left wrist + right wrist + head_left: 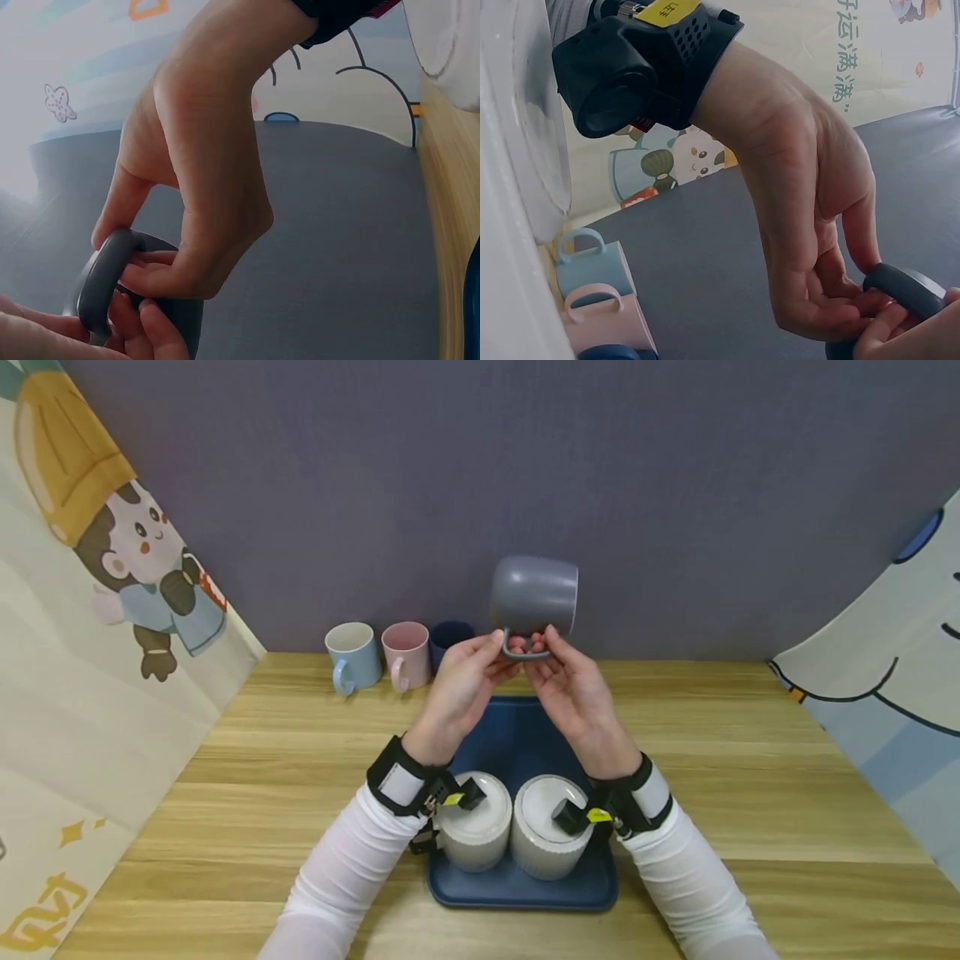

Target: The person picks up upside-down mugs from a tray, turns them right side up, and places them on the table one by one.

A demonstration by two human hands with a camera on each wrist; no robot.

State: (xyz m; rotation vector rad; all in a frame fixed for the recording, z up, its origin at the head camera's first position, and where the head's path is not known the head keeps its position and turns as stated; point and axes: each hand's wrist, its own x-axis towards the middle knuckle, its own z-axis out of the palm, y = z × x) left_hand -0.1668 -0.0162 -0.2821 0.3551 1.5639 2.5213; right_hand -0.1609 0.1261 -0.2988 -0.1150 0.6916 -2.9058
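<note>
Wooden table (720, 768) below grip; we pinch handle (525, 657) of gray mug (534, 593) with left hand (461, 692) and right hand (583, 706), likely for steadiness, mug sideways above grip.

Mugs (412, 658) left, room right of tray (525, 894)

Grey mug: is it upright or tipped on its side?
Tipped on its side. In the head view, the left hand and right hand hold the mug with its handle underneath.

Is a wood-grain tabletop (750, 777) — carries light-blue mug (356, 660), pink mug (408, 658) and dark-blue mug (450, 633) by the far edge — plus blue tray (525, 895) midway between side edges
</note>
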